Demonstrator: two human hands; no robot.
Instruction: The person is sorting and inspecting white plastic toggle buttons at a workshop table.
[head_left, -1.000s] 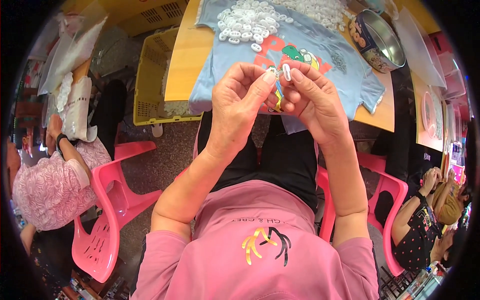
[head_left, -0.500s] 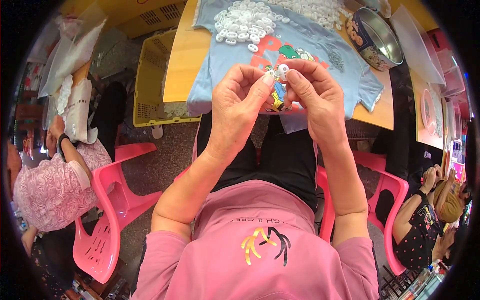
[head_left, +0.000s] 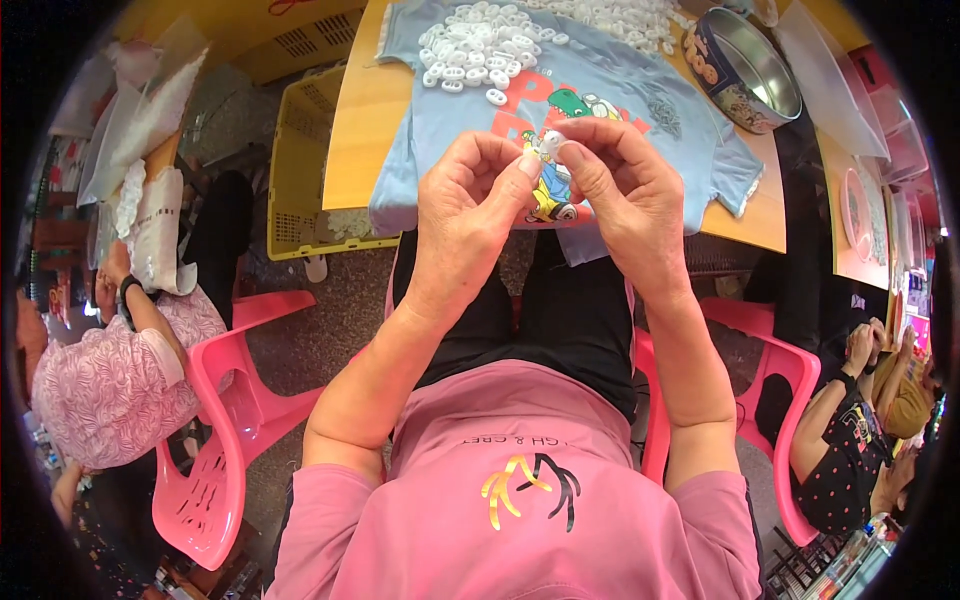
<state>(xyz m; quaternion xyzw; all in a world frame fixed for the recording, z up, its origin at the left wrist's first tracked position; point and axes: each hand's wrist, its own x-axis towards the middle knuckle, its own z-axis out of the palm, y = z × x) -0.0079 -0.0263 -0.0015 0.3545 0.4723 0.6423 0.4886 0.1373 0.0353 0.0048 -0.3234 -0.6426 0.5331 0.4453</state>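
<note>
Wooden table with a yellow-brown top [head_left: 347, 150], spread with a pale blue cloth T-shirt bearing a cartoon dinosaur print [head_left: 735, 160]. On the shirt, far side: a loose heap of white, oval, two-holed plastic pieces [head_left: 480, 45]. Far right, a round metal tin with a dark, patterned outer wall [head_left: 712, 72].

Right hand [head_left: 635, 190] and left hand [head_left: 468, 200] raised above the shirt's near part, fingertips almost meeting. Right thumb and forefinger are closed on one small white plastic piece [head_left: 552, 142]; left fingertips just beside it, whether gripping anything I cannot tell. Right of the print, a patch of tiny greyish bits [head_left: 664, 112].

Held piece: likely very light, stiff, smooth enough to slip; breakage seems unlikely. Best pinched by its outer rim, holes left uncovered.
</note>
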